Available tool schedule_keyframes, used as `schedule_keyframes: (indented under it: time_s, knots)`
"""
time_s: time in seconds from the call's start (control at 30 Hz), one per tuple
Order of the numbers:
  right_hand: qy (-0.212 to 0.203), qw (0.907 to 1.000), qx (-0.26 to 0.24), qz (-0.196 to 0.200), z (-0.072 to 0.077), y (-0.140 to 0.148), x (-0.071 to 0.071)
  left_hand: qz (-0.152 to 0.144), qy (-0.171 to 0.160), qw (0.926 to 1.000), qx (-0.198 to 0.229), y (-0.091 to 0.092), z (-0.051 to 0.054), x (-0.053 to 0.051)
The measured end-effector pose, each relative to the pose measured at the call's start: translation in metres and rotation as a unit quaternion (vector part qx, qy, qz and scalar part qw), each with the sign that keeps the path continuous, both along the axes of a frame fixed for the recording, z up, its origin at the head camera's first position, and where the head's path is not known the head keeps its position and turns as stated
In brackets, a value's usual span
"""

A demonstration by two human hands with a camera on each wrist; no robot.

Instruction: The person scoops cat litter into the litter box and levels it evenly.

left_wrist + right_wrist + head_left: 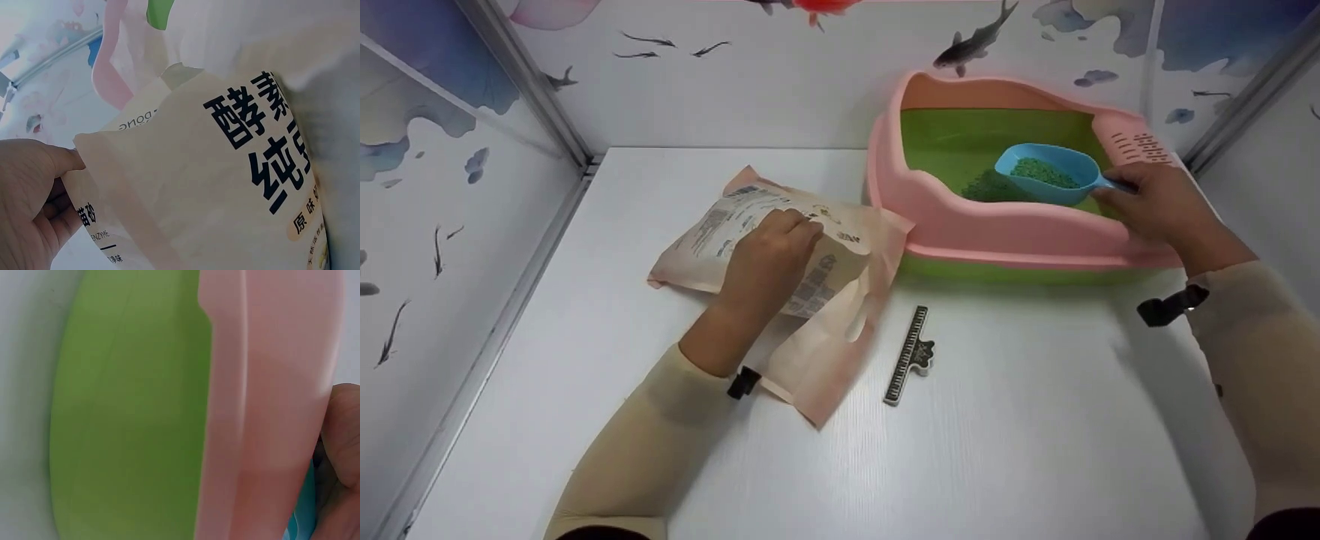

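A pale peach bag of cat litter (697, 244), with printed labels, lies on the table at left centre in the head view. My left hand (769, 259) pinches the edge of its opening; in the left wrist view the thumb presses on the bag's side (163, 185). My right hand (1162, 210) grips the handle of a blue scoop (1057, 193) that carries green granules (1042, 172). The scoop is held over the pink-and-green litter box (1027, 229). Some granules lie on the box's floor. The box wall hides most of the scoop in the right wrist view.
A dark toothed bag clip (910, 360) lies on the white table (997, 442) between the bag and the front edge. The box stands at the back right, against the bag's corner. Panels with painted fish (975, 46) close the back and sides.
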State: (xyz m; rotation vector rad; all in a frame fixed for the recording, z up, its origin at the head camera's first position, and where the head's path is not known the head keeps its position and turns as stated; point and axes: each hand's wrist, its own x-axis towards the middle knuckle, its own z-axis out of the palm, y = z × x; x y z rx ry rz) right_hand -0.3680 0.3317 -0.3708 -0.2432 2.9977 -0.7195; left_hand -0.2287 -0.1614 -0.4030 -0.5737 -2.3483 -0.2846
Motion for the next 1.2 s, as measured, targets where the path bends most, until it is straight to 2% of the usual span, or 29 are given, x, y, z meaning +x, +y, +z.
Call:
schedule_keyframes:
  time_s: [0.2,0.4,0.57,1.0,1.2]
  knots:
    - [-0.008,0.9993,0.031,0.02,-0.001,0.0,-0.006,-0.003,-0.009,0.9999,0.004,0.0,0.001,0.0]
    - [0.001,0.9976,0.051,0.048,-0.005,0.0,-0.014,-0.002,-0.01,0.9999,0.005,0.0,0.0,0.001]
    - [-0.017,0.9951,0.066,0.071,-0.006,0.0,-0.018,0.0,-0.01,0.9999,0.0,0.0,-0.001,0.0]
    - [-0.072,0.9903,0.088,0.08,-0.001,-0.004,-0.024,0.001,-0.019,0.9998,-0.001,0.0,0.001,0.0]
    - [-0.072,0.9866,0.114,0.091,0.004,-0.008,-0.025,-0.004,-0.019,0.9998,0.01,-0.001,0.001,0.0]
